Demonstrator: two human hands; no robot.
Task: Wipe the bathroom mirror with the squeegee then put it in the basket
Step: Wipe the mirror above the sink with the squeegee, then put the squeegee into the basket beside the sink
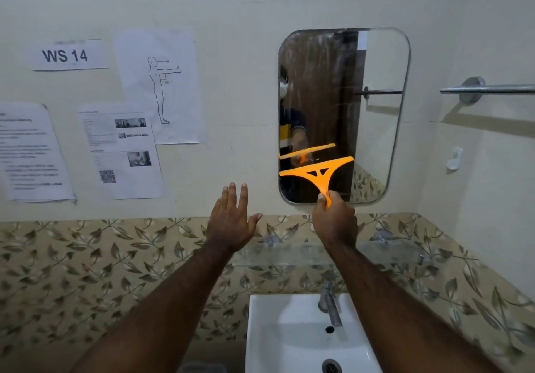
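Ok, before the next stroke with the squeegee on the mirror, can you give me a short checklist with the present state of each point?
1. Right hand closed firmly on the handle of the orange squeegee: ok.
2. Blade against the mirror glass: looks ok, its reflection sits close above it, though contact cannot be confirmed.
3. Blade level: not ok, its right end is higher than its left.
4. Left hand out of the stroke path: ok, it is open and off to the left of the mirror, in front of the wall.
5. Mirror fully wiped: not ok, streaks show on the upper part.
6. Basket ready for the squeegee: cannot tell, no basket is in view.
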